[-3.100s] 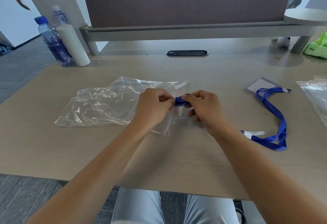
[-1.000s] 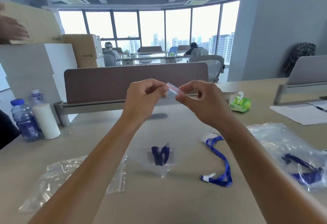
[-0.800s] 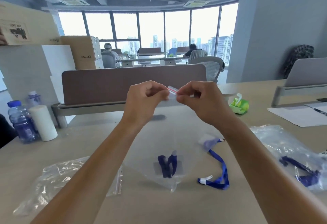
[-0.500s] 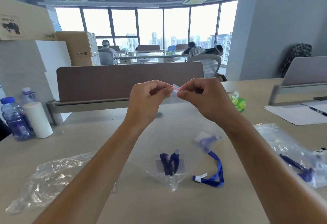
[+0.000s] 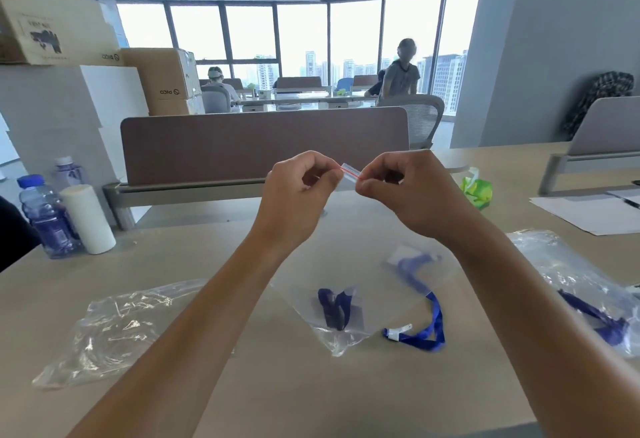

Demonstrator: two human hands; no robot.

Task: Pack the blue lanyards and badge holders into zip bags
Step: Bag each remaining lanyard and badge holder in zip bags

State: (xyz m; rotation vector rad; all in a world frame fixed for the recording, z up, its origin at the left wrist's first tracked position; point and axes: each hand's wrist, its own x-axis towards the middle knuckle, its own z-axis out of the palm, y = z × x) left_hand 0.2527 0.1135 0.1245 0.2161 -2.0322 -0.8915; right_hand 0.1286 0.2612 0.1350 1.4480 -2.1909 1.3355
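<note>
Sealing step: left hand (image 5: pixel 298 191) and right hand (image 5: pixel 403 188) both pinch zip strip of bag (image 5: pixel 349 285), held above worktop (image 5: pixel 311 385). Lanyard (image 5: pixel 334 307) sits inside at bottom (badge holder unclear). Next: press along strip, then loose lanyard (image 5: pixel 420 333).

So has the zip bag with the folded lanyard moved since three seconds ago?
Yes. The zip bag lay flat on the desk then; now both hands, left hand and right hand, pinch its red-striped top, so it hangs above the desk.
</note>
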